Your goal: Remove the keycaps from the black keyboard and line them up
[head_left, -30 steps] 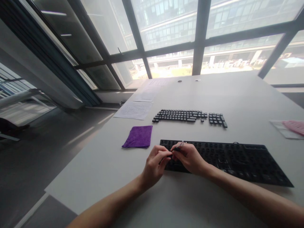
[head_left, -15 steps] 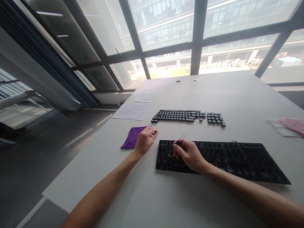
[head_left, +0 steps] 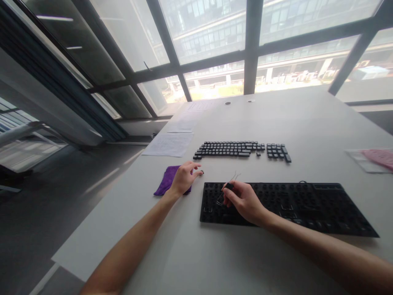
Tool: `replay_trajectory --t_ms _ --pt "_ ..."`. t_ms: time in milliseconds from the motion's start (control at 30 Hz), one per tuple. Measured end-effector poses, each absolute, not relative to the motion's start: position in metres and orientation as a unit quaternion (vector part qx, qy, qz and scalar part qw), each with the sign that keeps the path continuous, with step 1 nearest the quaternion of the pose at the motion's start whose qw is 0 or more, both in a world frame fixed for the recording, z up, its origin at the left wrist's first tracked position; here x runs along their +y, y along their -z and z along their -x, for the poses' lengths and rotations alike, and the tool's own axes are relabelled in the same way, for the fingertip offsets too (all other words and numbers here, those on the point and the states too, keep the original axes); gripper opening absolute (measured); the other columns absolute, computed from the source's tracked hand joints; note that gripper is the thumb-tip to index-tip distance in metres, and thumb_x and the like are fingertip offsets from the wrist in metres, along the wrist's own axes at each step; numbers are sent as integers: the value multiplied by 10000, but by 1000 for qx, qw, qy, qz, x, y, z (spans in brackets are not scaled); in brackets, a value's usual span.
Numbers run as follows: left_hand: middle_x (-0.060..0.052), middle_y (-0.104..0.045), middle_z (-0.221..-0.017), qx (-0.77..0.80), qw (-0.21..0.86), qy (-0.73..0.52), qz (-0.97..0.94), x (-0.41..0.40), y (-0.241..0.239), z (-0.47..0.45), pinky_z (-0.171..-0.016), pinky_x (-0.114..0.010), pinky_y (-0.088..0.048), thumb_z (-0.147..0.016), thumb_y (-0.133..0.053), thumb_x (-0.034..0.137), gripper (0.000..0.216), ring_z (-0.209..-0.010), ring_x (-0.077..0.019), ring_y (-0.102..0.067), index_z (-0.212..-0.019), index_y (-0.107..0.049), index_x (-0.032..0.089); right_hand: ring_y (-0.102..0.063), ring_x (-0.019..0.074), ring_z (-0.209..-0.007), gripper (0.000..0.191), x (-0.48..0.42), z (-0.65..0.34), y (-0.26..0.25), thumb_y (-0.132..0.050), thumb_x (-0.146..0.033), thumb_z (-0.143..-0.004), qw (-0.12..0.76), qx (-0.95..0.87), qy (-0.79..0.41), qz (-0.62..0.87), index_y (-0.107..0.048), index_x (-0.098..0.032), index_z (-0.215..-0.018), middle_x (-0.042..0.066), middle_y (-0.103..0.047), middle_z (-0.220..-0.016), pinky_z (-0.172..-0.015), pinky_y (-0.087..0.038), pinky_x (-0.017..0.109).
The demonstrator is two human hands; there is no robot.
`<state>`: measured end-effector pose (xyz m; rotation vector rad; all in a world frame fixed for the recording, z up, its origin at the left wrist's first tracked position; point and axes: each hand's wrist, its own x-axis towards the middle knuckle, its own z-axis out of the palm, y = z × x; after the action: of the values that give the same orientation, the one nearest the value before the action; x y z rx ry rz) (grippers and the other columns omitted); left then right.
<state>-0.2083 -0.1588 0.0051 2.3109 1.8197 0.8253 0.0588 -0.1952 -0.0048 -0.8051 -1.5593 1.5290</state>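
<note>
A black keyboard body (head_left: 307,205) stripped of its caps lies near the table's front edge. My right hand (head_left: 242,200) rests on its left part, closed on a wire keycap puller (head_left: 227,189). My left hand (head_left: 184,178) hovers over the purple cloth (head_left: 164,185), left of the keyboard, thumb and forefinger pinched on a small dark keycap (head_left: 202,172). The removed keycaps (head_left: 239,149) lie laid out in rows farther back.
Printed sheets (head_left: 168,144) lie at the table's back left. A clear sleeve with a pink item (head_left: 376,157) sits at the right edge. The white table (head_left: 307,119) reaches back to large windows; the floor drops away on the left.
My left hand left the right hand at the keyboard and moved left and back to the cloth, carrying a keycap. The right hand stays on the keyboard with the puller.
</note>
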Motion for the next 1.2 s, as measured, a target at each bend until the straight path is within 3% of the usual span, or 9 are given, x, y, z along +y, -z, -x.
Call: replay_trajectory --t_ms 200,633,1033,1200 --pt "-38 -710 -951 566 7 -222 -794 -149 -2 203 -877 -358 -484 -871 -657 213 88 -928 -221 -608 -913 -734 215 -623 162 -564 247 -194 -60 6 -595 -416 -932 403 -616 -599 317 -628 -178 -879 12 -651 -638 -561 -515 275" --pt "-51 -673 -984 566 -111 -220 -786 -100 7 205 -832 -336 -487 -860 -699 212 89 -955 -233 -523 -908 -767 242 -604 153 -576 190 -195 -59 4 -580 -347 -947 400 -616 -601 317 -621 -171 -892 3 -627 -638 -555 -492 263" --pt "-54 -646 -955 588 -119 -239 -763 -94 11 206 -802 -333 -510 -824 -730 197 107 -952 -238 -551 -925 -740 235 -595 154 -554 209 -195 -59 4 -596 -370 -928 407 -601 -605 326 -628 -175 -863 3 -625 -618 -535 -480 264" --pt "-57 -648 -917 565 -103 -305 -760 -110 -10 195 -859 -362 -488 -889 -659 231 95 -913 -228 -569 -969 -693 193 -588 147 -551 216 -194 -60 -6 -606 -372 -921 460 -553 -616 321 -633 -168 -856 1 -617 -620 -516 -470 253"
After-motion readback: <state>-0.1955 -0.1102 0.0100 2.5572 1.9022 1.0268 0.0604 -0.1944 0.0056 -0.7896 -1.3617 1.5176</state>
